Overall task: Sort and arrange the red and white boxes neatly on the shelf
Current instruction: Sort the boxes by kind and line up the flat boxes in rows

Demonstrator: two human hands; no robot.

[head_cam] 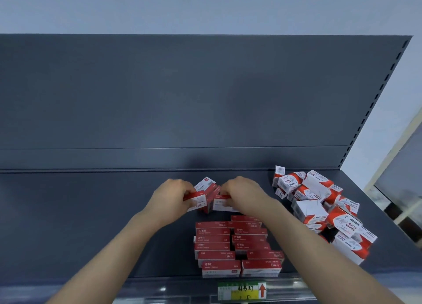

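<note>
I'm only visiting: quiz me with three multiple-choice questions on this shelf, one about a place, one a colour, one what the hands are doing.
1. Where on the dark grey metal shelf is the jumbled pile of red-and-white cardboard paper-clip boxes?
A) left end
B) right end
C) centre front

2. What colour is the arrow on the shelf-edge price label?
A) red
B) blue
C) green

3. The left hand and right hand are:
A) hanging empty
B) gripping small red-and-white boxes
C) pressing the back panel

Answers: 1B, it lies by the right end; 2A, the arrow is red; 3B, fingers curl round boxes.
</note>
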